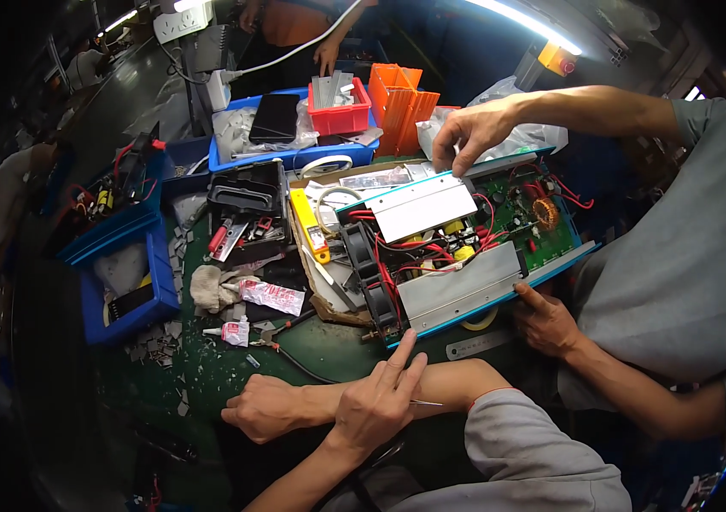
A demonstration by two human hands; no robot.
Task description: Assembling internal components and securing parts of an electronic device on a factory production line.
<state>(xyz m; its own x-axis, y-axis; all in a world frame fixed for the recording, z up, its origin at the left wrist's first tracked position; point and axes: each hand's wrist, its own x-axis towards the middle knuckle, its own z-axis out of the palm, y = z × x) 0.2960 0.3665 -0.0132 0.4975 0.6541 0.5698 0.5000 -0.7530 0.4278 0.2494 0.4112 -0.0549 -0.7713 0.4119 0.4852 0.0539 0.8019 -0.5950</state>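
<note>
**Open chassis under check, co-worker steadying it**

Step in hand, my read: looking over the opened blue-edged chassis [457,288], with one spot being pointed at. Chassis is just right of the yellow tool [301,213], fan end nearest it. Can't tell if it rests flat on the worktop [209,384] or is propped.

Grip: left hand [373,408], nearer the wearer and right of the yellow tool, has two fingers out toward the chassis's near fan-end corner; contact unclear. Rest of that grip is curled round a thin metal tool [429,403], type unclear. Right hand [260,410], nearer the wearer and a bit left of the yellow tool, is a clenched fist; no object shows in it. Left crosses over the right forearm.

Co-worker's far hand [482,132] and near hand [546,322], both well right of the yellow tool, are at the two long rails.

Next move, I'd say, calls for uncrossed arms, a steady chassis, tool tip clear of wiring.

Unit: bare silver plates along both sides, dark fans [359,252] at one end, loose red wires [441,249] between, green circuit board [559,243] with copper coil [545,213] at the other.
</note>
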